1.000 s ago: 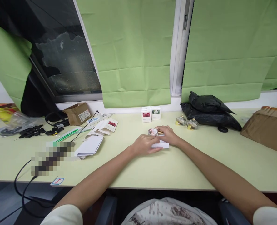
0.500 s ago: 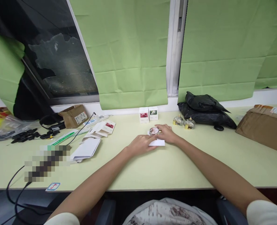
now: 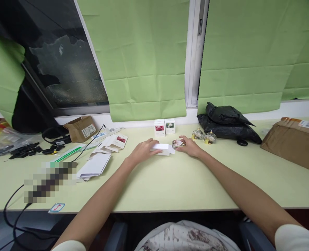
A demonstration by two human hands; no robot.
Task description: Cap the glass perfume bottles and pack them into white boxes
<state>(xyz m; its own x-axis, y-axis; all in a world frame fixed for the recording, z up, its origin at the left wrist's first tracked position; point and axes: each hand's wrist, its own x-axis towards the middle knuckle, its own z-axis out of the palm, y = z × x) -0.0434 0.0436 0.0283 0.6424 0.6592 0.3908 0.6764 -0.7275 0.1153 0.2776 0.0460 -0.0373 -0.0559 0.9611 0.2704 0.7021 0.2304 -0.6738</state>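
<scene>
My left hand (image 3: 145, 152) grips a small white box (image 3: 162, 149) by its left end, and a flap stands out at the box's right end. Just right of that flap, my right hand (image 3: 188, 146) has its fingers closed on a round glass perfume bottle (image 3: 177, 144) with a flowery pattern. Bottle and box lie close together in the middle of the table; whether they touch I cannot tell. Beyond my right hand stand two similar bottles, one perfume bottle (image 3: 197, 134) behind and left of the other bottle (image 3: 210, 137), both with gold parts.
White boxes with flower pictures (image 3: 159, 129) stand by the wall. Flattened white cartons (image 3: 95, 165) lie at left, near an open brown box (image 3: 81, 129) and a black cable (image 3: 89, 148). Black plastic bags (image 3: 229, 122) and a large brown carton (image 3: 295, 144) are at right.
My hands have moved apart. The white box has shifted left in my left hand and turned, its flapped end toward the bottle. The bottle has moved slightly right with my right hand.
</scene>
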